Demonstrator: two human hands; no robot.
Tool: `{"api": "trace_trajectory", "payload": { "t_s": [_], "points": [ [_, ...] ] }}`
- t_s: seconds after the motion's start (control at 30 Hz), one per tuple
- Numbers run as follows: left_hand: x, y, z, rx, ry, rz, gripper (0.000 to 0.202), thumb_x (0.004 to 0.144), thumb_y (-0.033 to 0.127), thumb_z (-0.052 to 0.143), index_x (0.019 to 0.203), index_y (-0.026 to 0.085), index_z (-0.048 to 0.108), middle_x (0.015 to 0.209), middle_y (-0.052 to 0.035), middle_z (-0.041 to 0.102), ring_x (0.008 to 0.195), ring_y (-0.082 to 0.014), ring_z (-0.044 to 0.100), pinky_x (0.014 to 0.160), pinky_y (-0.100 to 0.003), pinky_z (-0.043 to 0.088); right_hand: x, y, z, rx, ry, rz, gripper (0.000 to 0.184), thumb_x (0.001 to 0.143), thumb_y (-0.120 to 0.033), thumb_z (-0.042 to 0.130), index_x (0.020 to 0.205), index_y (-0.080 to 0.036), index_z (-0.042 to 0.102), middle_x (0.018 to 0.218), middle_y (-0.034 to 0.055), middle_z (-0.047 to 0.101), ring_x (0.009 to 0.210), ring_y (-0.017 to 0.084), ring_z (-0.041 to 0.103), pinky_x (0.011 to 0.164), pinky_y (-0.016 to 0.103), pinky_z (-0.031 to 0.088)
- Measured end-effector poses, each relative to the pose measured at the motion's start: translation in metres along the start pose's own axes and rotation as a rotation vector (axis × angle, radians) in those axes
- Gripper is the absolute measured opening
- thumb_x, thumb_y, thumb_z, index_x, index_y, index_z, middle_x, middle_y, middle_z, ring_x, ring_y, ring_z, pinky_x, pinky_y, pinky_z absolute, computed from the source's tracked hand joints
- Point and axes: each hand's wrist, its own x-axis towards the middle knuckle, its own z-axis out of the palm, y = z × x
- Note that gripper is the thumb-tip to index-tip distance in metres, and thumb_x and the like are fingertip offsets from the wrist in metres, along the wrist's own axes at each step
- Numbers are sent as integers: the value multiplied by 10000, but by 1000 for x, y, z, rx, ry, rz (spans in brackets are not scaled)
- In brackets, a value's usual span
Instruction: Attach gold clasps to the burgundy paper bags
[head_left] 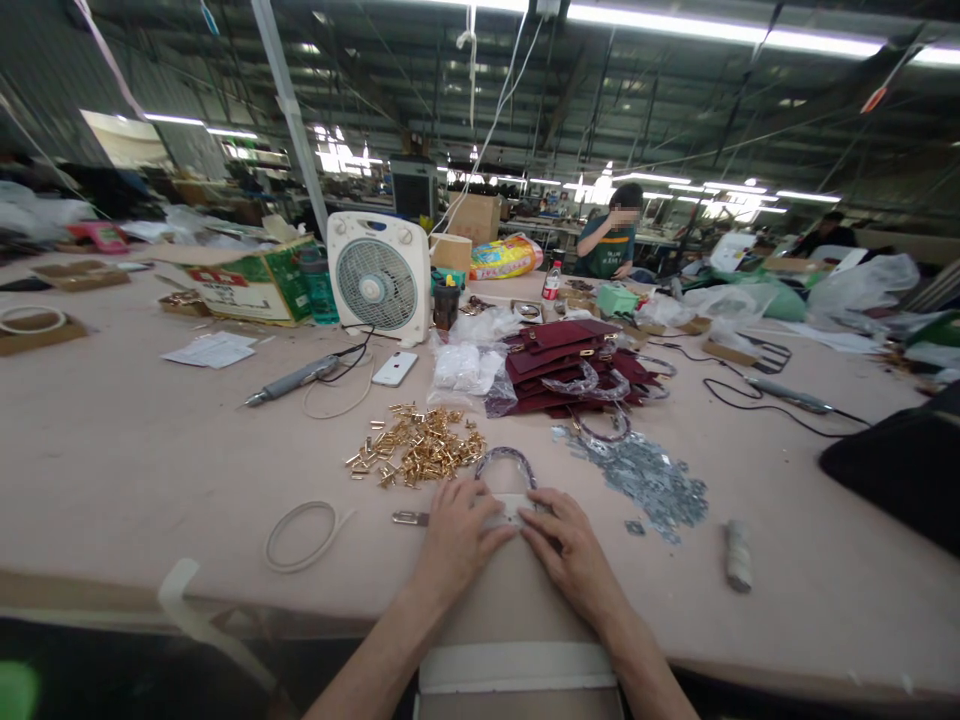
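A greyish-beige handbag panel point(516, 600) lies at the table's near edge and hangs down toward me. Along its upper end runs a white reinforcing strip point(512, 508), and a dark plastic-wrapped handle point(507, 455) arches beyond it. My left hand point(457, 535) grips the panel's upper end from the left, thumb on the near side. From the right, my right hand point(571, 548) holds the same end, its fingers bent on the strip. A strap end with a metal piece point(409, 518) sticks out left of my left hand. What lies under the fingers is hidden.
Gold metal fittings point(420, 447) lie in a heap ahead, silver metal plates point(656, 485) to the right. Behind are stacked maroon bags point(551, 360), a phone point(395, 368) and a fan point(379, 275). A tape roll point(301, 537) lies left, corded tools point(292, 380) farther out. A co-worker point(609, 240) sits opposite.
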Motion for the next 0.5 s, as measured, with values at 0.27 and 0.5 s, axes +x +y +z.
{"api": "trace_trajectory", "payload": {
  "t_s": [0.27,0.5],
  "points": [
    [-5,-2,9,14,63,37,200,908,349,765,1086,266,734,1219,-75,673,1199,-294,581,1156,-616,408,-5,6,8,-5,23,8,269,1016,-332,626,1263,-345,731,1381,81,656,1313,294,589,1173,611,418],
    [-3,0,9,-55,41,20,214,940,339,720,1148,291,728,1256,-53,700,1208,-271,598,1157,-570,432,-9,5,9,-39,94,-16,281,1011,-318,625,1272,-339,726,1368,90,666,1297,298,603,1136,590,465]
  ]
}}
